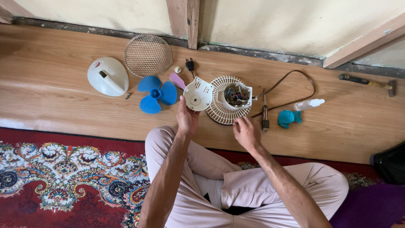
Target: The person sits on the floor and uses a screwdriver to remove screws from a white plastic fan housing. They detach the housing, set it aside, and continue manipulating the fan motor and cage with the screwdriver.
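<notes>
Fan in pieces across the wood floor (76,114): base (108,76) at far left, wire grille (148,55) behind it, blue blade (157,93) lying free, small knob (178,69) and plug (190,65) near the wall. Well along in the stripping, judging by the spread. Rear guard (220,110) flat on the floor with the motor (236,95) sitting in it, wiring bare (coloured leads showing). Back cover (198,93) already off the motor, overlapping the guard's left edge. Motor itself not yet lifted out of the guard; cord (291,86) looping from it to the right.

Left hand (187,118) stretched forward from the knee, thumb and fingers closed on the lower rim of the cover, wrist straight, palm turned inward. Right hand (247,132) lower and nearer the body, hovering just short of the guard's near edge, fingers loosely curled and apart, gripping nothing. Both forearms reaching out over crossed legs.

Screwdriver (265,114) just right of the guard, untouched. Beyond it a teal cloth (288,118) and a small bottle (309,104); hammer (367,82) well apart at far right. Pink piece (177,80) between blade and cover. Patterned rug (63,177) under the sitter.
</notes>
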